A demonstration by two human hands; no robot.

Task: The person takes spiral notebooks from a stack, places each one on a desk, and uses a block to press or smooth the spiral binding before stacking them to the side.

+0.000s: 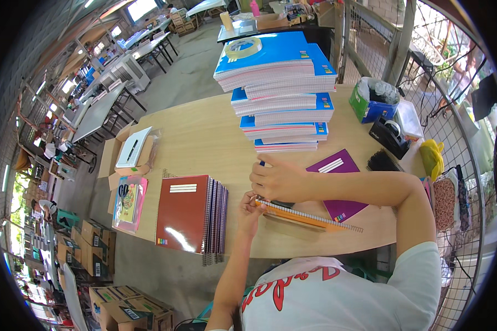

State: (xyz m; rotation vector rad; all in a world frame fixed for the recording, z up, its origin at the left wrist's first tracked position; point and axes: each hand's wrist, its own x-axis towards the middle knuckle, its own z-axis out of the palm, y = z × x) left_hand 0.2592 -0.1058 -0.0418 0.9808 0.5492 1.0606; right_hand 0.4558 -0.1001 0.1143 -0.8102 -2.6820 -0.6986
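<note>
An orange spiral notebook [298, 216] stands tilted on the table, its wire coil upward. My left hand [249, 212] pinches its left end, where the coil begins. Just above that end is my right hand [279, 179], its fingers closed; a small dark blue tip shows over them, but the rest of what they hold is hidden. Behind my right forearm lies a purple notebook [342, 207], partly covered by the arm. To the left stands a stack of spiral notebooks with a brown-red cover [182, 212] on top.
Tall piles of blue-covered pages [281, 83] stand at the back, topped by a tape roll [243, 48]. On the right are a tape dispenser [389, 137], a brush [384, 161] and a yellow cloth [432, 157]. Scissors [123, 190] lie at the left edge beside an open carton [111, 160].
</note>
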